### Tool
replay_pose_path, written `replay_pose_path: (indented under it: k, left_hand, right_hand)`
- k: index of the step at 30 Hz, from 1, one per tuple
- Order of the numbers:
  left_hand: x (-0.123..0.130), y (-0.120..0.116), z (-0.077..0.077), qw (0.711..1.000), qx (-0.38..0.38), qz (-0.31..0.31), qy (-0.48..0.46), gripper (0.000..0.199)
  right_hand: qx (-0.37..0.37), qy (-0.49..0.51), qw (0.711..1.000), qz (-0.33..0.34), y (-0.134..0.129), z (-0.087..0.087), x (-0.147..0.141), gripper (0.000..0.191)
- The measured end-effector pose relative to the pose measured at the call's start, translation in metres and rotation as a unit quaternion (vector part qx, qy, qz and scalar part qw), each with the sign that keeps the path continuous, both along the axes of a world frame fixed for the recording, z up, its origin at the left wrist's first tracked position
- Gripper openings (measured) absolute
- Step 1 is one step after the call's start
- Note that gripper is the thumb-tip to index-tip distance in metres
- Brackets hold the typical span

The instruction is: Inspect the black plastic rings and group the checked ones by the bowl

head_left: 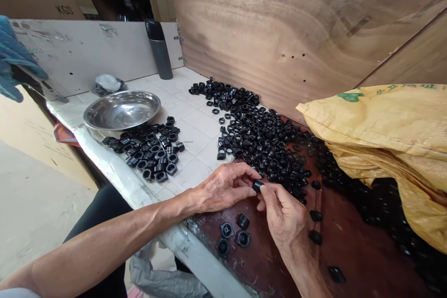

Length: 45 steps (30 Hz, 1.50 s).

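Between the fingertips of both hands is a small black plastic cap (257, 186). My left hand (228, 186) pinches it from the left, and my right hand (284, 212) grips its right side with thumb and fingers. Just behind the hands spreads a large heap of black plastic rings (244, 125). Several loose black caps (242, 238) lie on the dark red board in front of my hands. Another pile of black caps (153, 149) sits on the white tiles to the left.
A steel bowl (122, 111) stands behind the left pile, with a dark thermos (159, 50) farther back. On the right, a yellow woven sack (377, 121) lies over more black parts. A wooden panel (296, 32) walls the back; a blue cloth (17, 60) hangs at left.
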<state>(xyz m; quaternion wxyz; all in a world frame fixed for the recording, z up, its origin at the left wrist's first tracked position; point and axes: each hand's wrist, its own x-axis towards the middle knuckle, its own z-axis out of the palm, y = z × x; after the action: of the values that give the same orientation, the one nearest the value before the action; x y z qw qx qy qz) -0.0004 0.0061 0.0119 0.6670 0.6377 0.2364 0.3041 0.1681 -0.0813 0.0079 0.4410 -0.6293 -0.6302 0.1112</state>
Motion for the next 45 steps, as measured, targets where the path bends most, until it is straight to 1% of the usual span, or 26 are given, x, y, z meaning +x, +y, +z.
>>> replay_pose_path:
  k: [2, 4, 5, 8, 10, 13, 14, 16, 19, 22, 25, 27, 28, 31, 32, 35, 36, 38, 40, 42, 43, 45]
  left_hand:
    - [0.001, -0.001, 0.0, 1.0, -0.016, -0.008, -0.002, 0.03]
    - [0.002, -0.001, 0.0, 0.998, -0.054, -0.011, -0.011, 0.03]
    - [0.003, -0.002, 0.0, 0.997, -0.072, -0.008, -0.017, 0.03]
    - [0.004, -0.002, 0.0, 0.994, -0.103, 0.003, -0.032, 0.03]
    - [0.003, -0.001, 0.0, 0.995, -0.097, 0.002, -0.03, 0.031]
    - [0.002, -0.001, 0.001, 0.997, -0.08, -0.007, -0.013, 0.032]
    - [0.002, -0.001, 0.001, 0.996, -0.083, -0.007, -0.011, 0.033]
    - [0.003, -0.001, 0.002, 0.995, -0.095, 0.002, -0.018, 0.033]
    - [0.003, -0.001, 0.002, 0.995, -0.099, 0.013, -0.024, 0.032]
    - [0.003, 0.0, 0.002, 0.996, -0.09, 0.013, -0.016, 0.03]
    - [0.003, 0.001, 0.002, 0.995, -0.092, 0.018, -0.016, 0.03]
    - [0.003, 0.001, 0.002, 0.996, -0.09, 0.021, -0.012, 0.031]
    - [0.002, 0.001, 0.002, 0.996, -0.087, 0.02, -0.01, 0.031]
    - [0.002, 0.001, 0.001, 0.997, -0.08, 0.015, -0.008, 0.031]
    - [0.002, 0.001, 0.001, 0.997, -0.078, 0.015, -0.008, 0.031]
    - [0.002, 0.0, 0.001, 0.997, -0.074, 0.015, -0.004, 0.03]
    - [0.002, 0.0, 0.001, 0.997, -0.074, 0.014, -0.002, 0.03]
    - [0.003, 0.0, 0.001, 0.997, -0.077, 0.01, -0.001, 0.03]
    - [0.003, -0.001, 0.0, 0.997, -0.075, 0.003, 0.003, 0.03]
    - [0.002, -0.001, -0.001, 0.999, -0.047, 0.0, 0.017, 0.028]
    - [0.002, -0.001, -0.001, 0.999, -0.014, 0.002, 0.033, 0.027]
    - [-0.001, -0.002, -0.001, 0.993, 0.097, 0.005, 0.071, 0.028]
  right_hand:
    - [0.001, -0.001, 1.0, -0.025, -0.001, -0.001, -0.001, 0.031]
    - [0.014, 0.018, 0.999, -0.044, -0.002, -0.001, -0.002, 0.025]
    - [0.021, 0.025, 0.999, -0.037, -0.003, -0.001, -0.002, 0.022]
    - [0.033, 0.018, 0.999, 0.021, -0.004, 0.002, -0.001, 0.021]
    - [0.031, 0.0, 0.999, 0.023, -0.004, 0.003, 0.001, 0.019]
    - [0.012, -0.035, 0.999, -0.005, -0.003, 0.007, 0.001, 0.04]
    - [0.006, -0.034, 0.999, -0.013, -0.003, 0.008, 0.001, 0.04]
    - [0.001, -0.014, 1.0, -0.014, -0.003, 0.011, -0.001, 0.029]
    - [0.003, -0.007, 1.0, 0.009, -0.004, 0.014, -0.004, 0.024]
    - [-0.002, -0.015, 1.0, 0.008, -0.004, 0.014, -0.004, 0.037]
    - [-0.006, -0.013, 1.0, 0.017, -0.005, 0.014, -0.004, 0.036]
    - [-0.005, -0.024, 0.999, 0.022, -0.006, 0.013, -0.003, 0.04]
    - [-0.004, -0.02, 1.0, 0.019, -0.007, 0.013, -0.003, 0.039]
    - [-0.002, 0.025, 1.0, 0.014, -0.007, 0.01, -0.003, 0.021]
    - [-0.01, 0.028, 0.999, 0.016, -0.007, 0.01, -0.003, 0.021]
    - [-0.04, 0.01, 0.999, 0.006, -0.005, 0.007, -0.002, 0.035]
    - [-0.042, 0.018, 0.999, 0.0, -0.005, 0.006, -0.002, 0.034]
    - [-0.031, 0.048, 0.998, 0.005, -0.004, 0.004, -0.001, 0.022]
    - [-0.03, 0.073, 0.997, 0.018, -0.004, 0.001, -0.001, 0.021]
    - [-0.054, 0.096, 0.994, 0.007, -0.004, -0.002, -0.002, 0.023]
    - [-0.079, 0.118, 0.99, -0.007, -0.004, -0.004, -0.004, 0.025]
    - [-0.14, 0.188, 0.971, -0.037, -0.004, -0.006, -0.007, 0.031]
